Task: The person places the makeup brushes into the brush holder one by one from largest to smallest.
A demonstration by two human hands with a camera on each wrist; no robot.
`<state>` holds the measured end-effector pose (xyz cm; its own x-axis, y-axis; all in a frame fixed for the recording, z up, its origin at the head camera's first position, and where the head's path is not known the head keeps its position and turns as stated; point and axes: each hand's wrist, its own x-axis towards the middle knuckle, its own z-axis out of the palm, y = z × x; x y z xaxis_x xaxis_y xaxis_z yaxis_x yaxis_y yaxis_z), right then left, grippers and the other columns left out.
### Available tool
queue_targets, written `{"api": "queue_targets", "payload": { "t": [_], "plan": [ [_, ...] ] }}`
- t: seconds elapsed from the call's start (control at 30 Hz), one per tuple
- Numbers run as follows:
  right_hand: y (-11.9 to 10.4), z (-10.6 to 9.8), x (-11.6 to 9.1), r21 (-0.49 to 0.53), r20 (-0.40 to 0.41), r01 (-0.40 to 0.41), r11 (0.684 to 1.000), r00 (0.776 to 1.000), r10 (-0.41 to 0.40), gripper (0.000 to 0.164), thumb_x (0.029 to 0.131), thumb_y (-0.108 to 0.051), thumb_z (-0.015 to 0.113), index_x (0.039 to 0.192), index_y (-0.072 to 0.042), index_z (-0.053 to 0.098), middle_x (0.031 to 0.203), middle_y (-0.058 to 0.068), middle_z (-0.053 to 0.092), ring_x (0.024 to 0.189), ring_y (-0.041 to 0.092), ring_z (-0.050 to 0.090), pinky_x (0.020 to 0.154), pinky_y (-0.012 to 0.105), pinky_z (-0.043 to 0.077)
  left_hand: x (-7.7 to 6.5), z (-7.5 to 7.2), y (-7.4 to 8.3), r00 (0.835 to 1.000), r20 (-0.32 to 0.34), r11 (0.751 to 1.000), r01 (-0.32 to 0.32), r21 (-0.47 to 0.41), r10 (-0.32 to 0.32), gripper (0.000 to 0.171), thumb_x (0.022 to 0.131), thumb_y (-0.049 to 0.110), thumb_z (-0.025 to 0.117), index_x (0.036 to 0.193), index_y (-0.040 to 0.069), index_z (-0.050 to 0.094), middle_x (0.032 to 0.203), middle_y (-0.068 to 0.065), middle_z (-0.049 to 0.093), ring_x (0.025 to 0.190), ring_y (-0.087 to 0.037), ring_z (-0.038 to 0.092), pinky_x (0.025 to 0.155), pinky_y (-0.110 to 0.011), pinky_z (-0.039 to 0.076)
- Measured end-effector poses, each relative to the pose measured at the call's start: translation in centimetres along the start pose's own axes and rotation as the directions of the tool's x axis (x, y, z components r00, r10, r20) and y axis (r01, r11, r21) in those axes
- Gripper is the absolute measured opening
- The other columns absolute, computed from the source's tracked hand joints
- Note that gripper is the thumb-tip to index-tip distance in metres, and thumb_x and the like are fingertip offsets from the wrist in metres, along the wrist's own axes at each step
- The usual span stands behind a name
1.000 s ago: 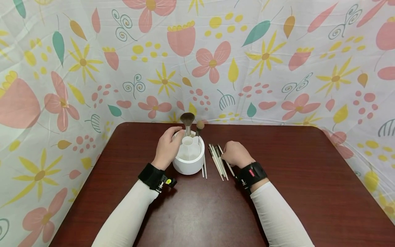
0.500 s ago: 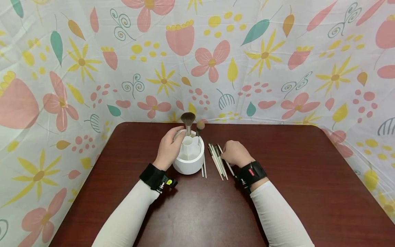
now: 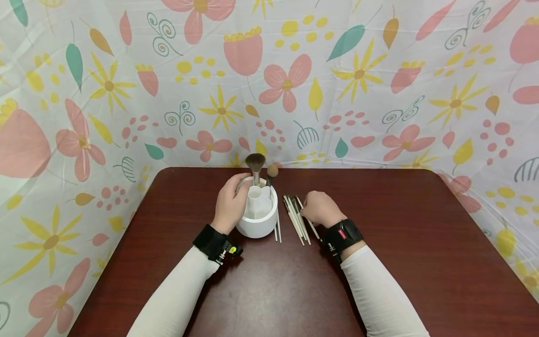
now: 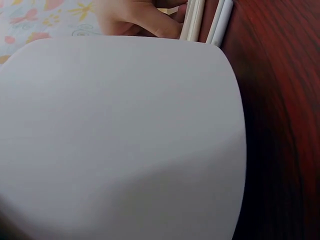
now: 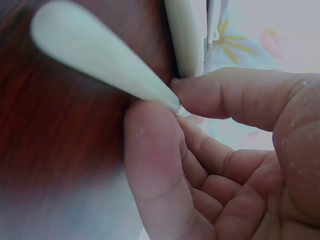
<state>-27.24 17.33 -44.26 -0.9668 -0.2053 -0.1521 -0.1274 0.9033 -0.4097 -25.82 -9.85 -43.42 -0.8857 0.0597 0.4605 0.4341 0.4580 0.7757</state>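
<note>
My left hand [image 3: 229, 203] grips the left side of a round white brush holder [image 3: 257, 228] with divided compartments; in the left wrist view the holder's smooth wall [image 4: 125, 125] fills most of the frame. Two makeup brushes stand in it, bristles up: a wide dark fluffy brush [image 3: 255, 162] and a smaller tan-tipped brush [image 3: 273, 170]. To the right, my right hand [image 3: 323, 209] pinches a pale-handled makeup brush [image 5: 100, 55] between thumb and finger, low over the table. Its bristle end is hidden by the hand.
Several pale-handled brushes [image 3: 298, 224] lie side by side between the holder and the right hand. Two thin white handles [image 3: 278, 231] lie against the holder's right side. The dark red-brown table [image 3: 269, 285] backs onto a floral curtain [image 3: 286, 117].
Hardly anything differs: the head view drifts slightly, and both hands keep their places on the holder and the brush.
</note>
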Motion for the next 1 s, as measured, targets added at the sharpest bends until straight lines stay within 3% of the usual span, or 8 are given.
{"api": "queue_targets", "payload": {
  "t": [0.5,0.73,0.93,1.0],
  "plan": [
    [0.0,-0.1,-0.1,-0.005,0.005,-0.005,1.0,1.0,0.005,0.039,0.079,-0.013,0.06,0.045,-0.019,0.041,0.042,-0.005,0.037,0.037,0.016,0.047,0.039,0.028,0.031,-0.1,0.1,-0.3,1.0,-0.005,1.0,-0.002,-0.011,0.002,0.036,0.106,0.04,0.043,0.131,0.021,0.059,0.131,-0.007,0.059,0.116,-0.015,0.054,0.095,-0.044,0.044],
    [0.0,-0.7,-0.3,-0.01,-0.075,-0.001,1.0,0.997,0.0,0.036,0.077,-0.016,0.06,0.048,-0.019,0.039,0.044,-0.006,0.034,0.038,0.014,0.039,0.04,0.026,0.024,0.1,0.2,-0.3,1.0,-0.016,1.0,-0.005,0.003,0.005,0.033,0.105,0.037,0.044,0.13,0.022,0.06,0.13,-0.006,0.059,0.117,-0.011,0.053,0.095,-0.042,0.043],
    [-0.3,-0.9,-0.4,0.003,-0.179,0.001,1.0,0.984,0.0,0.033,0.079,-0.017,0.061,0.054,-0.019,0.039,0.049,-0.007,0.029,0.044,0.013,0.024,0.044,0.028,0.017,0.0,0.2,-0.4,1.0,-0.009,1.0,0.007,-0.012,-0.007,0.034,0.106,0.037,0.043,0.131,0.022,0.059,0.132,-0.006,0.058,0.118,-0.011,0.052,0.096,-0.043,0.042],
    [-0.4,-1.0,-0.5,0.01,-0.21,-0.002,1.0,0.978,0.004,0.029,0.081,-0.018,0.062,0.059,-0.017,0.043,0.052,-0.005,0.031,0.047,0.014,0.026,0.045,0.03,0.018,0.0,0.2,-0.4,1.0,-0.008,1.0,0.009,-0.01,-0.009,0.034,0.106,0.038,0.043,0.131,0.022,0.059,0.132,-0.005,0.058,0.118,-0.011,0.052,0.097,-0.042,0.042]
  ]
}}
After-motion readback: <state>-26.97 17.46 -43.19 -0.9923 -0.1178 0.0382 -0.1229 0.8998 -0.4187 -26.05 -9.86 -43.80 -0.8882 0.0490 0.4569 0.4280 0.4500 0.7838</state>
